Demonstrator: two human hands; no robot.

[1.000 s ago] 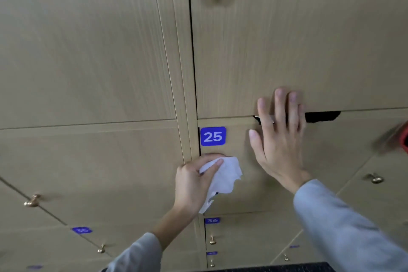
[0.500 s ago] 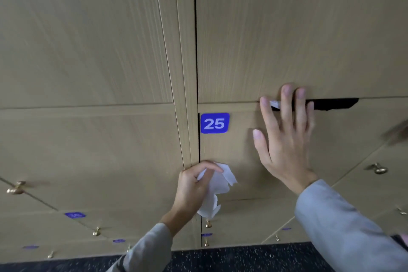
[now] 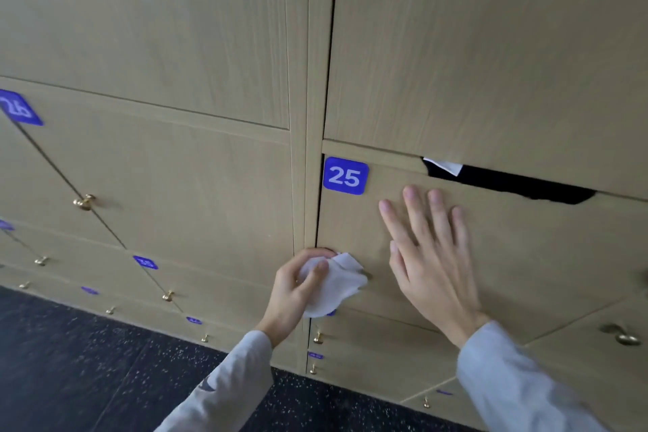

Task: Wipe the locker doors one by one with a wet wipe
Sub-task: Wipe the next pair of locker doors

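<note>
Dark speckled floor below; a white, perhaps paper, scrap in a black gap.

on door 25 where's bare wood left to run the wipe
Bare wood lies between the 25 label and the wipe below it, and right of the right hand under the dark gap. The lower left corner is crowded: the left hand grips the wipe there.

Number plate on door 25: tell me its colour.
The number plate is blue with white digits, clearest in the head view.
</note>
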